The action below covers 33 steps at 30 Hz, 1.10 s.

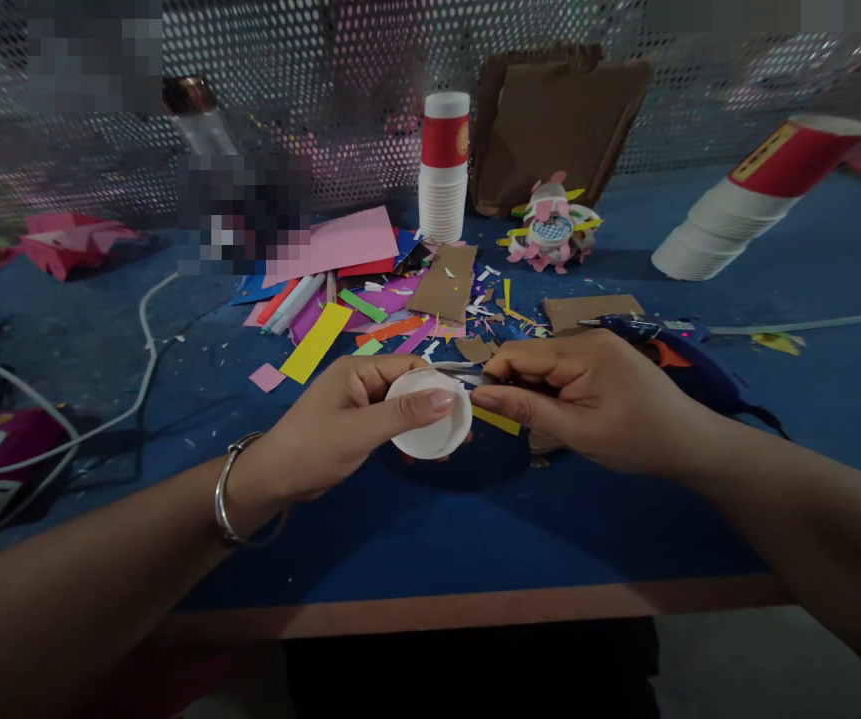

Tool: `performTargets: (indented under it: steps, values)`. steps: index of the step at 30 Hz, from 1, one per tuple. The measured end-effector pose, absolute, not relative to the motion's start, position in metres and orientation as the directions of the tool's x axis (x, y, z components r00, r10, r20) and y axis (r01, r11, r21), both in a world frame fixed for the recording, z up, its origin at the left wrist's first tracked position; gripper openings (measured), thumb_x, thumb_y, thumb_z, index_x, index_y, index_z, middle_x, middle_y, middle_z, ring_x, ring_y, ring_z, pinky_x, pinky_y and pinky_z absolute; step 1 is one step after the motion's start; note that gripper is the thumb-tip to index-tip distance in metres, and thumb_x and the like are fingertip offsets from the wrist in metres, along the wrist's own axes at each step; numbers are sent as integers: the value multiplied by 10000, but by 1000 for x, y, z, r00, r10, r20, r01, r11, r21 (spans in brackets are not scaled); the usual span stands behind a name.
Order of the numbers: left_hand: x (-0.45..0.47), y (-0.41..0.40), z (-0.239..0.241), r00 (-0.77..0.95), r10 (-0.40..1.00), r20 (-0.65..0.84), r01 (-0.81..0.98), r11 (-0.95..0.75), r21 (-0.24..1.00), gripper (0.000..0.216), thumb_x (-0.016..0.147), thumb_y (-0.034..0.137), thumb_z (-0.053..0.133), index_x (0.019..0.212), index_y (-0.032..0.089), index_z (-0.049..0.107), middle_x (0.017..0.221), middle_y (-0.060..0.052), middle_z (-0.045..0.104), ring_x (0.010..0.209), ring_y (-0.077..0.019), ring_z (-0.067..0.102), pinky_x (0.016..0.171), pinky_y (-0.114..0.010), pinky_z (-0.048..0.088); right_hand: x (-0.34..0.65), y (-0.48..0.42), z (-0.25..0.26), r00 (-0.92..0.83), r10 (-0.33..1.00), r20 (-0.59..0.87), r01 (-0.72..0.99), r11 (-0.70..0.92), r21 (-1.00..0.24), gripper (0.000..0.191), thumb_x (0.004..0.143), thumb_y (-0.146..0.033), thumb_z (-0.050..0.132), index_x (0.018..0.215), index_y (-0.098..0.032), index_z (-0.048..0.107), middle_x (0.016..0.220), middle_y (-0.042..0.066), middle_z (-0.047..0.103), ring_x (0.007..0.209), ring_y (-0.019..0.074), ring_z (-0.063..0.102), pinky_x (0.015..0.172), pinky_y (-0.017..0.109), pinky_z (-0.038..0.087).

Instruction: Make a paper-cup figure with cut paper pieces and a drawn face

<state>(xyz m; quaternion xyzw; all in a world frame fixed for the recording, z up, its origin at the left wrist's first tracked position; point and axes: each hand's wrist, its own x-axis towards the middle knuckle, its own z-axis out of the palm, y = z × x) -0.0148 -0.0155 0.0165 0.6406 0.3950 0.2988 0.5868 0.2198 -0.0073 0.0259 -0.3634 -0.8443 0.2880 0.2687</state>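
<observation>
A person's two bare hands work close together above a blue desk (475, 549). The left hand (341, 414), a silver bracelet (225, 489) at its wrist, is closed on a shallow white cup (430, 439), thumb pressed inside and fingers curled behind the rim. The right hand (587, 389) is nearly closed, thumb and fingers pinching a slim metal tool (479, 378) whose tip meets the cup's far edge; its handle is mostly hidden in the grip. Just beyond the left hand lie a yellow paper strip (316, 343), a group of pens (292, 305) and a pink sheet (356, 240). Past the gap between the hands, paper scraps surround a cardboard piece (445, 283), with a stack of paper cups (442, 205) behind. Beyond the right hand sit a pink-and-yellow paper craft (551, 228) and a standing cardboard sheet (557, 125). A blue glue gun (707, 374) lies just past the right wrist, a second cup stack (764, 200) farther off. A white cable (147, 340) and purple power strip (26, 449) lie left of the left hand.
</observation>
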Motion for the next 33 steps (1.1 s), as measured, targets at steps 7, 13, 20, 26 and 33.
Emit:
performTargets:
  steps: [7,13,20,26,33]
  values:
    - [-15,-14,18,517,848,-116,155,40,987,284,892,425,738,860,143,752,787,-54,753,684,-131,660,595,-211,493,222,-4,21,-581,779,236,509,575,-641,408,976,-533,600,769,-183,629,627,-27,525,573,108,444,561,280,315]
    - [-13,-16,21,540,819,-193,190,105,976,314,827,449,788,832,139,734,738,-54,753,598,-122,628,509,-202,446,220,-4,20,-597,778,195,487,545,-683,431,964,-554,611,728,-195,595,578,-43,461,553,108,420,548,276,305]
    - [-14,-15,22,550,815,-184,69,176,982,211,863,360,762,828,153,744,765,-40,769,606,-104,657,498,-169,462,222,-4,22,-569,795,209,522,546,-655,413,977,-543,591,759,-192,604,603,-37,487,552,104,423,531,275,320]
    - [-16,-14,21,552,812,-188,32,205,978,189,901,322,730,829,148,720,744,-5,761,578,-67,646,477,-125,446,223,-6,25,-574,798,184,491,515,-703,452,952,-592,615,756,-184,614,580,-51,441,546,99,407,524,262,313]
    - [-17,-13,22,552,813,-185,61,181,982,182,907,316,725,843,146,714,736,1,752,577,-62,632,476,-125,445,219,-8,26,-581,790,197,456,516,-726,415,948,-536,649,732,-185,600,565,-64,431,524,83,390,500,243,310]
